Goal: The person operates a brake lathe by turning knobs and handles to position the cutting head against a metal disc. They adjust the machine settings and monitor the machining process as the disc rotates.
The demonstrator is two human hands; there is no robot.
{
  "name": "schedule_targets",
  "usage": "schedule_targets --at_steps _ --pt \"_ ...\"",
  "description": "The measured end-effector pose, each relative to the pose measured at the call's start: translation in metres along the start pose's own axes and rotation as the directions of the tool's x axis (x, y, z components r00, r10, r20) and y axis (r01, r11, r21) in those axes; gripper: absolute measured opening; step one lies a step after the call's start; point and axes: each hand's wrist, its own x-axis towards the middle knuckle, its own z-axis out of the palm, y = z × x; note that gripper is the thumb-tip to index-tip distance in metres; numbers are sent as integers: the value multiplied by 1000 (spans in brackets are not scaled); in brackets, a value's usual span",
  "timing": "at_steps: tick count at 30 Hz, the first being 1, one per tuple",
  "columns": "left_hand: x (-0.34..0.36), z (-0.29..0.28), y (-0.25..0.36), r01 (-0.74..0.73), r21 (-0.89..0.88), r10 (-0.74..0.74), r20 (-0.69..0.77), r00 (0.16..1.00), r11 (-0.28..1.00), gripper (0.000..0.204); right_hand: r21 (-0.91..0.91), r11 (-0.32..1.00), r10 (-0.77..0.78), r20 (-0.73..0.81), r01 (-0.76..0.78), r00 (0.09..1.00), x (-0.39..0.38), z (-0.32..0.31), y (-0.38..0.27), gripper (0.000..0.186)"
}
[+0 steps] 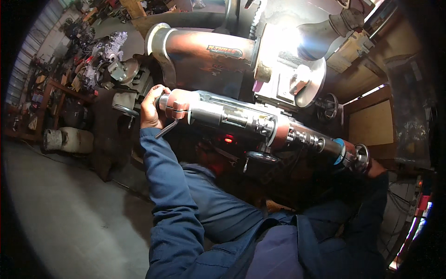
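A long metal grinding machine crosses in front of me, sloping down to the right. My left hand [150,107] is closed around the left end of its reddish workhead [179,101], below which a bent metal lever [167,129] sticks out. A bright cylindrical workpiece [237,116] lies between the workhead and a reddish support [279,131]. Farther right is the tailstock with a blue band [340,151] and a round metal handwheel [362,158]. My right hand [377,168] is against that handwheel's right side; its fingers are mostly hidden in shadow.
Behind the workpiece are a large orange-brown wheel guard [209,51] and a grinding wheel [312,83], under a glaring lamp [302,37]. A crank handwheel [262,157] juts toward my lap. Engine parts [106,51] crowd the left; a pale canister [69,141] lies on the floor.
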Motion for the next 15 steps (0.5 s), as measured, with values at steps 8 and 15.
schedule_targets --at_steps 8,15 --pt "5 1 -4 3 -27 -1 67 998 1000 21 210 960 -80 -428 185 900 45 38 4 25" --pt "-18 8 8 -67 -45 50 -313 948 997 30 -124 992 -16 -117 1 993 -14 -2 12 28"
